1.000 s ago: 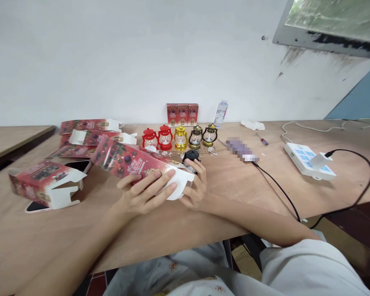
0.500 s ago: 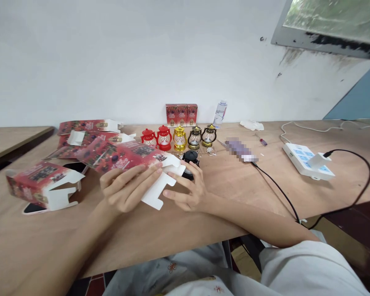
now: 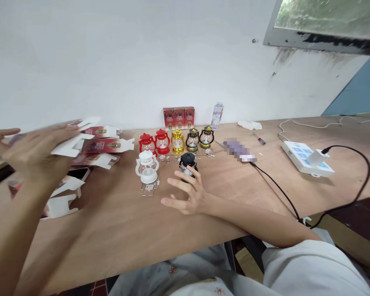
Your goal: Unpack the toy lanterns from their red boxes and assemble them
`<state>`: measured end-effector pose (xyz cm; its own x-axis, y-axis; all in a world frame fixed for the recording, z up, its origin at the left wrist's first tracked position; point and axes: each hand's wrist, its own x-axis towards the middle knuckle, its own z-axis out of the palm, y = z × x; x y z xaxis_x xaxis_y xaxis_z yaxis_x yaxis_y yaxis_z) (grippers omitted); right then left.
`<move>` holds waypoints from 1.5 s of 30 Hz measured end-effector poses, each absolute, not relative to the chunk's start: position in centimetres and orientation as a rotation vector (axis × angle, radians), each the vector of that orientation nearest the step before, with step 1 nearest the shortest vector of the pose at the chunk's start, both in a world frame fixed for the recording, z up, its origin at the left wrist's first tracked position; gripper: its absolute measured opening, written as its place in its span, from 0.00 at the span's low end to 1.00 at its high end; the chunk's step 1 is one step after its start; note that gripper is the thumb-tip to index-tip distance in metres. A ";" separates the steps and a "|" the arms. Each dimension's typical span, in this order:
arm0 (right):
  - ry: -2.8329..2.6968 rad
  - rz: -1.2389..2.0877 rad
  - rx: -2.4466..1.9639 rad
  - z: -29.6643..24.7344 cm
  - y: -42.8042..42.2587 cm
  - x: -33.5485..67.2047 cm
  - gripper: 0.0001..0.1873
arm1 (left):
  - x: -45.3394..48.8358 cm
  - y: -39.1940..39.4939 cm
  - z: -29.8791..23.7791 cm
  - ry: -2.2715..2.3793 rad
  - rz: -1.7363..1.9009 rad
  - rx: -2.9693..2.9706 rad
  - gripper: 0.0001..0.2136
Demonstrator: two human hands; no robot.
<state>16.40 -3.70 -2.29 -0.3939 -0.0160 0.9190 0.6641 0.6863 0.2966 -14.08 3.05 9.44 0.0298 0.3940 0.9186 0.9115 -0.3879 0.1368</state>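
Note:
My left hand [image 3: 38, 150] is at the far left, blurred by motion, gripping a red printed carton over the pile. Its white flaps [image 3: 70, 146] stick out past my fingers, while my hand covers most of its body. My right hand [image 3: 188, 193] holds nothing, its fingers spread just in front of a small black lantern [image 3: 189, 158]. A white lantern [image 3: 147, 168] stands left of it, with a wire handle and small parts [image 3: 149, 188] in front. Behind are two red lanterns [image 3: 162, 143], a gold one [image 3: 178, 142] and two bronze ones [image 3: 193, 140].
More opened cartons [image 3: 106, 144] lie at left, one beside a phone [image 3: 78, 172]. Three closed red boxes [image 3: 179, 118] and a bottle [image 3: 217, 114] stand by the wall. To the right are a blurred-out device [image 3: 237, 149] on a black cable, a screwdriver [image 3: 261, 141] and a power strip [image 3: 306, 158].
My left hand has carried the carton left, away from my right hand, uncovering the white lantern. My right hand has let go of the flaps and stays near the black lantern.

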 end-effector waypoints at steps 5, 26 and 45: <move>-1.820 -0.829 -0.531 -2.0 -3.2 17.0 0.21 | -18.1 5.5 6.4 -1.509 -0.936 -1.850 0.20; -1.623 -0.398 -0.937 -1.9 -2.2 18.2 0.42 | -20.1 2.6 2.1 -1.718 -0.489 -2.026 0.28; -1.400 0.432 -1.075 -3.6 -0.1 17.7 0.42 | -20.5 7.7 0.8 -1.998 -0.394 -2.290 0.29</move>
<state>17.74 -0.14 -3.60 0.1911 0.7976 0.5721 0.3362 0.4944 -0.8016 -20.51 7.72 0.75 0.1183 0.9630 0.2420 0.9828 -0.1483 0.1097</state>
